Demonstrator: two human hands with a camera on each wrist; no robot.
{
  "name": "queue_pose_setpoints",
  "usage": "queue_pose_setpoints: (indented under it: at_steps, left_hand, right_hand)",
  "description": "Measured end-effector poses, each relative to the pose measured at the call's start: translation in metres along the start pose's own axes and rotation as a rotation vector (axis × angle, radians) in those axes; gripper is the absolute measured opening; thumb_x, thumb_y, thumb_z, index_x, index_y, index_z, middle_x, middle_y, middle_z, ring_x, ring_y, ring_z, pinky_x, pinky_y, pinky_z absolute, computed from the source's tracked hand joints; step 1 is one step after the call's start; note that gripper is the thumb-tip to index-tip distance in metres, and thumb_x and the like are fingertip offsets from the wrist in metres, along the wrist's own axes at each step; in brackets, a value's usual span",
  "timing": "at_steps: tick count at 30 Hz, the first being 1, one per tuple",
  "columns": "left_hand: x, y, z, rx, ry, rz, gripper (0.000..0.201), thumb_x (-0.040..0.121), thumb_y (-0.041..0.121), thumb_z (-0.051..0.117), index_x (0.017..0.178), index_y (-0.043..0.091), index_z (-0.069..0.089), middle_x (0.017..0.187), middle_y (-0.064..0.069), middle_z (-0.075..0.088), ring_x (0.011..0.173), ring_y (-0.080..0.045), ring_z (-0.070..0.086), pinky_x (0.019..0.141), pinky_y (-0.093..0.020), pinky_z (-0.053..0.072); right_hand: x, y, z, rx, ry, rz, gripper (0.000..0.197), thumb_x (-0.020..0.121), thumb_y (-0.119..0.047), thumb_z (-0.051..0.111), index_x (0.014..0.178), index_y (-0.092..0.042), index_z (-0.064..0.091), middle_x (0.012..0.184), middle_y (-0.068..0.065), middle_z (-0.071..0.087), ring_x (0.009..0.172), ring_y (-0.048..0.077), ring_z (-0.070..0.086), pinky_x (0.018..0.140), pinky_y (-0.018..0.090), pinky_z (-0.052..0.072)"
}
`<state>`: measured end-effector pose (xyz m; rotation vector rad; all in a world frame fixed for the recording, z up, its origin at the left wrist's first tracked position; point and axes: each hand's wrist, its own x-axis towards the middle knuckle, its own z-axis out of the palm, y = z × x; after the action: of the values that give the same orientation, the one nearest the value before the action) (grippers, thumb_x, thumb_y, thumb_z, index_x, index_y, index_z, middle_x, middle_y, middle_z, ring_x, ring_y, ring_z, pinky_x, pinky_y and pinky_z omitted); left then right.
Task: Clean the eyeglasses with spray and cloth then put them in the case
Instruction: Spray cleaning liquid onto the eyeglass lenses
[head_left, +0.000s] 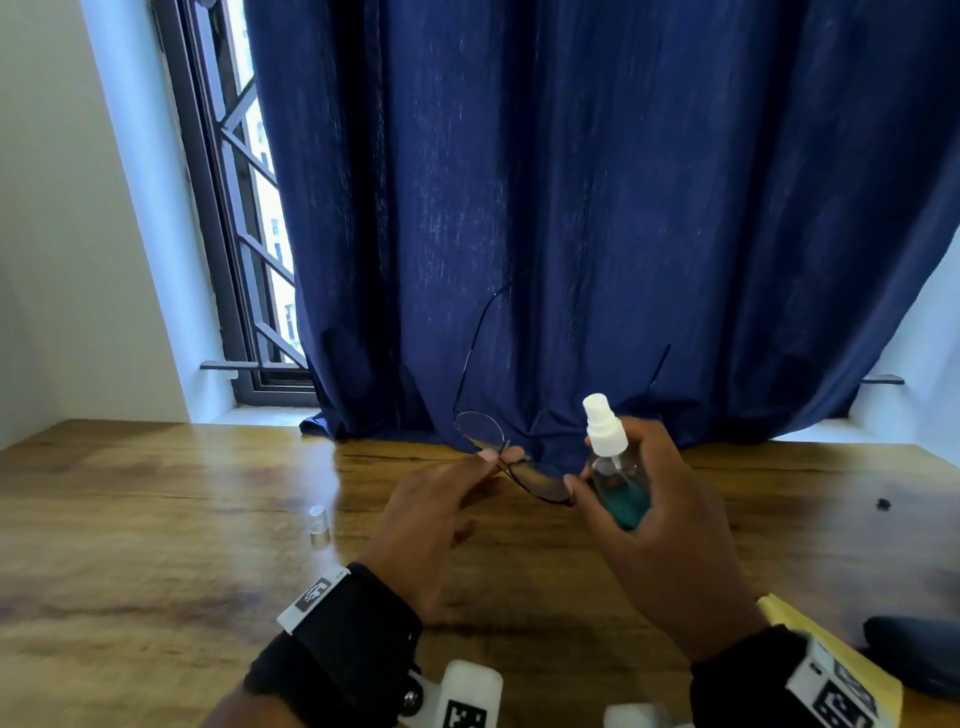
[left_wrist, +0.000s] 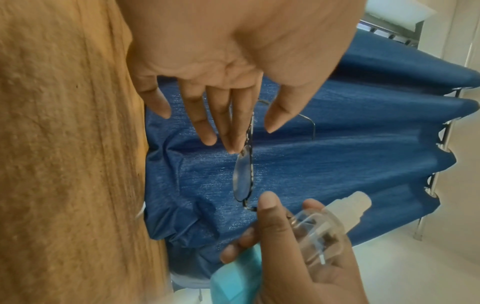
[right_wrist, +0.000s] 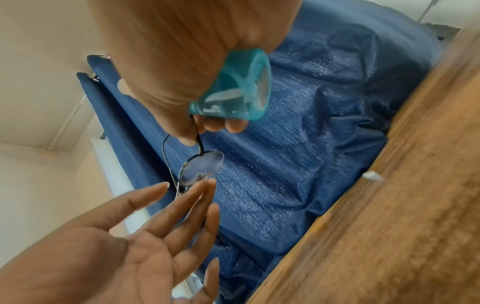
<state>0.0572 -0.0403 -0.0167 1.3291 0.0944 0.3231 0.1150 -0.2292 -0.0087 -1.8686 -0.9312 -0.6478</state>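
Observation:
Thin wire-rimmed eyeglasses (head_left: 480, 428) hang in the air over the wooden table (head_left: 156, 519), temples unfolded and pointing up at the curtain. My left hand (head_left: 500, 455) pinches them near the bridge with nearly straight fingertips. My right hand (head_left: 608, 467) grips a clear spray bottle (head_left: 623, 499) with teal liquid and a white nozzle, upright, just right of the glasses. Its thumb touches the outer rim of the right lens. In the right wrist view the eyeglasses (right_wrist: 201, 167) sit just beyond the bottle's base (right_wrist: 233, 90). The left wrist view shows a lens (left_wrist: 242, 174) edge-on.
A small clear cap (head_left: 318, 522) stands on the table to the left. A yellow cloth (head_left: 779, 613) and a dark case (head_left: 914, 654) lie at the near right. A blue curtain (head_left: 623, 208) hangs down to the table's far edge, with a window (head_left: 244, 234) at left.

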Motion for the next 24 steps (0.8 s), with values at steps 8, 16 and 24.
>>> queue_pose_setpoints:
  at_steps: [8, 16, 24]
  left_hand:
    - [0.002, -0.007, -0.009, -0.039, 0.254, -0.070, 0.026, 0.087, 0.024, 0.074, 0.092, -0.002, 0.077, 0.096, -0.028, 0.075, 0.080, -0.028, 0.069, 0.074, -0.036, 0.054]
    - [0.006, -0.004, -0.017, 0.023, 0.287, 0.053, 0.014, 0.090, 0.021, 0.071, 0.085, 0.017, 0.084, 0.097, -0.003, 0.081, 0.103, -0.023, 0.073, 0.090, -0.036, 0.056]
    - [0.004, -0.001, -0.007, 0.205, 0.196, 0.212, 0.009, 0.084, 0.023, 0.078, 0.082, 0.017, 0.083, 0.111, 0.004, 0.070, 0.092, 0.002, 0.068, 0.072, -0.007, 0.050]
  right_hand:
    - [0.001, -0.013, -0.002, -0.072, -0.159, -0.211, 0.043, 0.087, -0.055, 0.066, 0.117, -0.053, 0.035, 0.102, -0.030, 0.050, 0.096, -0.007, 0.056, 0.072, 0.004, 0.045]
    - [0.007, -0.005, -0.023, 0.426, 0.106, 0.067, 0.057, 0.097, -0.028, 0.059, 0.142, -0.049, 0.030, 0.082, 0.007, 0.060, 0.056, 0.034, 0.059, 0.047, 0.050, 0.056]
    - [0.007, 0.000, -0.026, 0.296, -0.173, 0.081, 0.058, 0.097, -0.028, 0.054, 0.147, -0.050, 0.033, 0.068, 0.012, 0.063, 0.055, 0.028, 0.061, 0.055, 0.040, 0.058]
